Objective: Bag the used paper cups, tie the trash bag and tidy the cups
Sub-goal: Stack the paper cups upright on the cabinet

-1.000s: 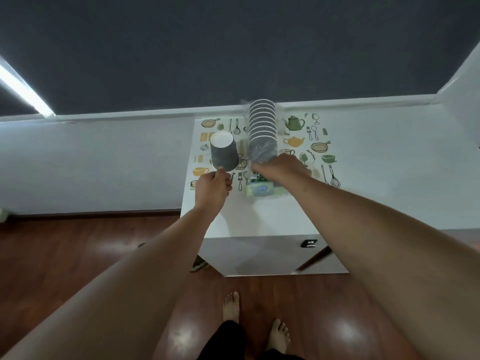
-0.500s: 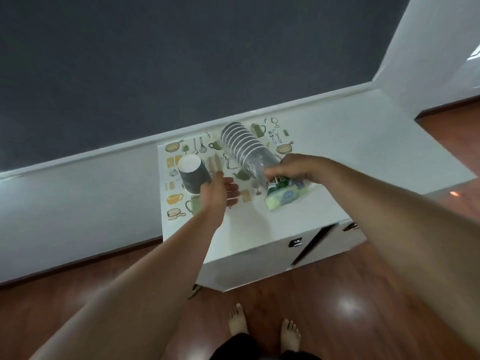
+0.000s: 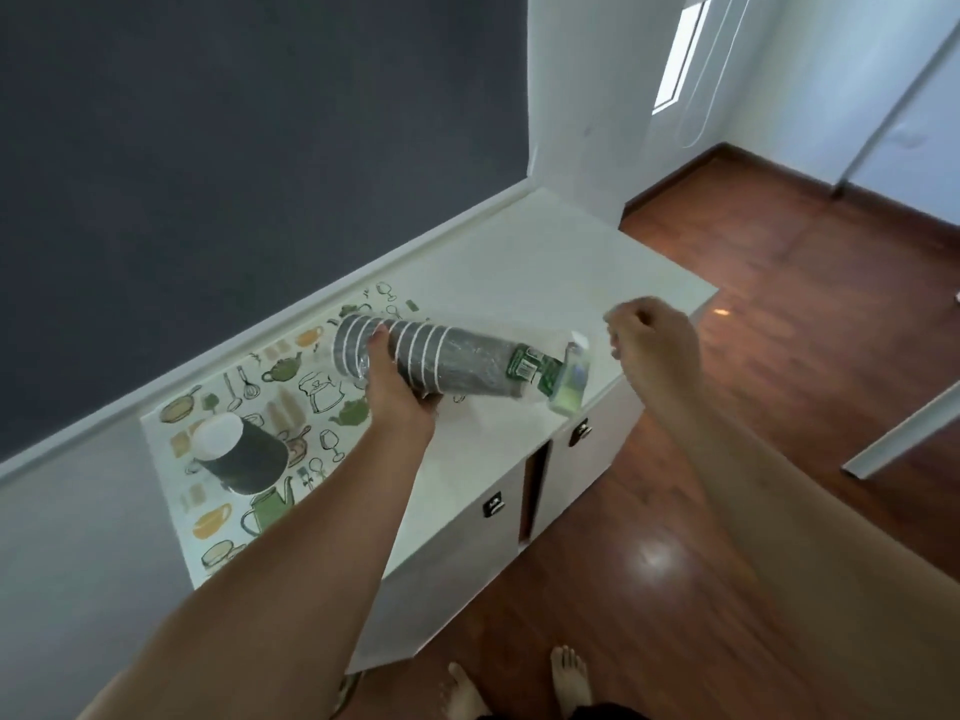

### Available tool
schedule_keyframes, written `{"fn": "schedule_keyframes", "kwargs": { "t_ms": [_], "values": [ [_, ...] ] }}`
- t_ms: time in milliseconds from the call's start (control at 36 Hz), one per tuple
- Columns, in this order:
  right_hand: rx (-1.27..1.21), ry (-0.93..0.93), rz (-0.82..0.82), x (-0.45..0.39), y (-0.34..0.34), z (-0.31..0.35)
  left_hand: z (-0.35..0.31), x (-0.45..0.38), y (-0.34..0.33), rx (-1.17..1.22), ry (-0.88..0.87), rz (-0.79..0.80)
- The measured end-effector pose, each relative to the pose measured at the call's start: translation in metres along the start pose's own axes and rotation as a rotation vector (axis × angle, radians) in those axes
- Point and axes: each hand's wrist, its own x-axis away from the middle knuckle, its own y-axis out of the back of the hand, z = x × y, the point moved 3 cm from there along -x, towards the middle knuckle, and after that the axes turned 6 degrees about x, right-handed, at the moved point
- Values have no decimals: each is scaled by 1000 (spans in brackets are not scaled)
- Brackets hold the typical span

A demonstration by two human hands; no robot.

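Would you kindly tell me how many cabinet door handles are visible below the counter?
2. One handle is on the left door; the other handle is on the right door, below the wrapped cup stack's end. More may be hidden.

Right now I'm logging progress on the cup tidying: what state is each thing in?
Sleeve of stacked cups: lying on its side, in clear plastic, gripped by the left hand.
Single cup: upside down on the patterned mat.
Right hand: closed, raised; contents unclear.
Cabinet door: ajar.

sleeved grey cup stack (image 3: 441,363) lying tilted, single cup (image 3: 240,454) upside-down left
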Motion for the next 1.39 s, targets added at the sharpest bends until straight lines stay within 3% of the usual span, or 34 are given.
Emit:
{"fn": "schedule_keyframes", "kwargs": {
  "t_ms": [83,194,278,528,778,1028,1194,1389],
  "values": [
    [-363,-318,215,17,-7,-33,5,-1,-7,8,-6,0],
    [-743,-522,163,32,-20,-53,11,3,-8,0,-39,-54],
    [-855,-603,206,34,-27,-58,12,-4,-7,-10,-70,-105],
    [-828,-390,402,23,-28,-43,-6,9,-26,-105,-271,-97],
    [-385,-201,544,18,-31,-20,-10,4,-17,-173,-334,-91],
    [-539,-301,688,14,-29,-31,-12,12,-14,-342,-409,-98],
    [-545,-301,600,4,-32,-49,-20,7,-9,-335,-431,-133],
    [-350,-241,616,6,-47,-55,-28,7,1,-273,-365,-146]
  ]
}}
